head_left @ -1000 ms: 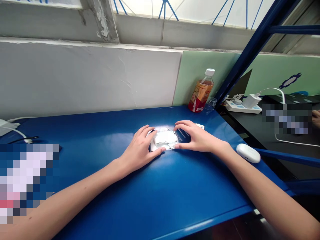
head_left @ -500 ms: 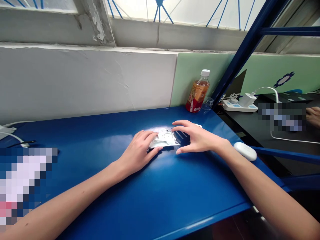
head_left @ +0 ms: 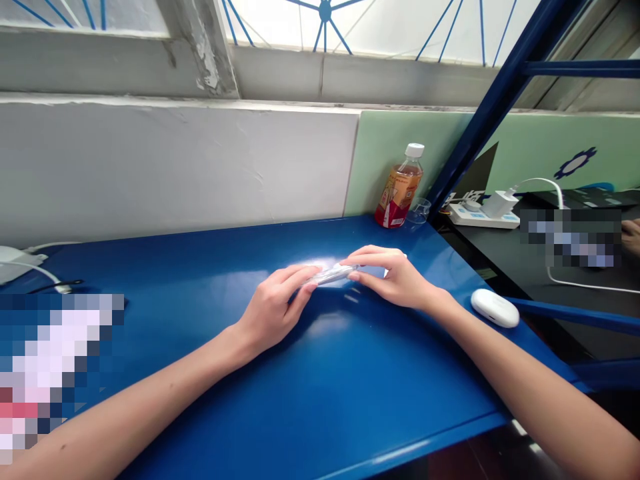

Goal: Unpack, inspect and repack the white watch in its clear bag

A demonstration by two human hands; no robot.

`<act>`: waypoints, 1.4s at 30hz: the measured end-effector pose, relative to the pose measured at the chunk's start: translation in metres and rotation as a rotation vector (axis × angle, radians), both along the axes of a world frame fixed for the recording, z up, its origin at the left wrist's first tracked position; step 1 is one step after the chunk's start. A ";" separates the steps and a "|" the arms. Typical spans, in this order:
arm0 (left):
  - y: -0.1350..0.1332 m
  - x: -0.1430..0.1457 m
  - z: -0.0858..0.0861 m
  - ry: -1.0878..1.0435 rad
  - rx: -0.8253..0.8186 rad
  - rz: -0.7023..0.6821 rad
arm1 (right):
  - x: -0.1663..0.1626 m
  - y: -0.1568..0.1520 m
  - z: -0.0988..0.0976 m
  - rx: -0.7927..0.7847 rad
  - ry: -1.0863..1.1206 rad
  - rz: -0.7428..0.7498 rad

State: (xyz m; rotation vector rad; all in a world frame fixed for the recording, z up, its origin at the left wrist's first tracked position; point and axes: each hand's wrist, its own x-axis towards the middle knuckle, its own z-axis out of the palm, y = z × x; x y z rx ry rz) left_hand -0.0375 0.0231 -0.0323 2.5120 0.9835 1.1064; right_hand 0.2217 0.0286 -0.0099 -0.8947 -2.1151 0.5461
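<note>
A flat, shiny clear plastic packet [head_left: 330, 274] with something whitish inside is held just above the blue tabletop, its edge turned toward me. My left hand [head_left: 280, 303] pinches its left end between thumb and fingers. At the right end, my right hand [head_left: 387, 273] grips it the same way, thumb below and fingertips on top. Glare blurs what the packet contains. A small pale thing shows partly behind my right hand, too covered to make out.
A drink bottle [head_left: 400, 187] and a small clear cup [head_left: 419, 211] stand at the back right corner. A white rounded case [head_left: 495, 308] lies near the right edge, by the blue metal frame [head_left: 483, 110]. White cables [head_left: 37, 267] lie at left. Another person's hand [head_left: 631, 237] shows far right.
The packet has come up off the tabletop and tilted edge-on. My right hand, apart from it before with fingers spread, has closed on its right end. My left hand still holds the left end.
</note>
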 end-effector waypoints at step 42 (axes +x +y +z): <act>0.008 0.003 -0.003 0.237 -0.110 -0.045 | 0.006 0.001 -0.007 -0.024 -0.379 0.030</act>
